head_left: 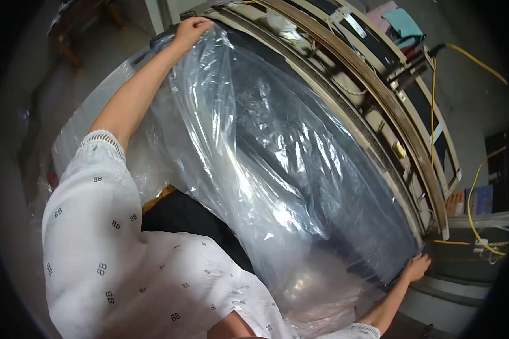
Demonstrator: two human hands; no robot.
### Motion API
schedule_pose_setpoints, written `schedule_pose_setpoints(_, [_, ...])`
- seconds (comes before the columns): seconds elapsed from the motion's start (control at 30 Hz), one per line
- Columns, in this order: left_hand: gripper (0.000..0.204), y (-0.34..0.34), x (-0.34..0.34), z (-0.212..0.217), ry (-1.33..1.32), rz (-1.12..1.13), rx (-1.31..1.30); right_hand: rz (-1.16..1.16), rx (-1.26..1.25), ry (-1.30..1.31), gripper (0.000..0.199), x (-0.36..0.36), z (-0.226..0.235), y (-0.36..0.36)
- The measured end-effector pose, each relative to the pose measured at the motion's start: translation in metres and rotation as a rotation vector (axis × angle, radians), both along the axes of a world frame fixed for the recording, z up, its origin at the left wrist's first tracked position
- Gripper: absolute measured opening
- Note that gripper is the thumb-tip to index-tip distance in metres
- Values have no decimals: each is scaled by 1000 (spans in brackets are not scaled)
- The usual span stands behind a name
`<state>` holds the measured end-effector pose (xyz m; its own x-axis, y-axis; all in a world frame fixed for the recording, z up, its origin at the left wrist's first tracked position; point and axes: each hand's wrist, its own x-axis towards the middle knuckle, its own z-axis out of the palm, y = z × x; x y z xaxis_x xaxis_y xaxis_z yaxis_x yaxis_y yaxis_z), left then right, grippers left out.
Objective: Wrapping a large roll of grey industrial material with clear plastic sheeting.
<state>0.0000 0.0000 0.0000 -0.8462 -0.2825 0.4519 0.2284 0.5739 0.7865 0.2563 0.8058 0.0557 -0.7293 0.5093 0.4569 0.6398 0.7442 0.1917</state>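
Pinching film (226,147) with left fingers (201,22), eleven o'clock; cannot tell hold of right fingers (419,262), four o'clock. Probably limp, slippery; grip by edge.

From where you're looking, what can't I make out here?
All in the head view:
Right hand: too small to tell whether it grips the clear plastic sheet.
Dark layer: the sheet's glare hides parts.
Upper yellow cable: one end lost in the picture's dark rim.

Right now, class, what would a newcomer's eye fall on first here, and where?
Probably the glossy clear plastic sheet across the middle, dark material showing through it. Next, the left fingers gripping it at the top, and the right fingers at lower right.
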Motion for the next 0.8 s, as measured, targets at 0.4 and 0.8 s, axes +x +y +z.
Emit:
schedule_pose_setpoints(0.4, [24, -24, -12, -14, 215, 20, 290, 1213, -991, 59, 39, -97, 12, -515])
schedule_pose_setpoints(0.8, [25, -27, -12, -15, 125, 69, 182, 731, -1968, -612, 19, -58, 50, -485])
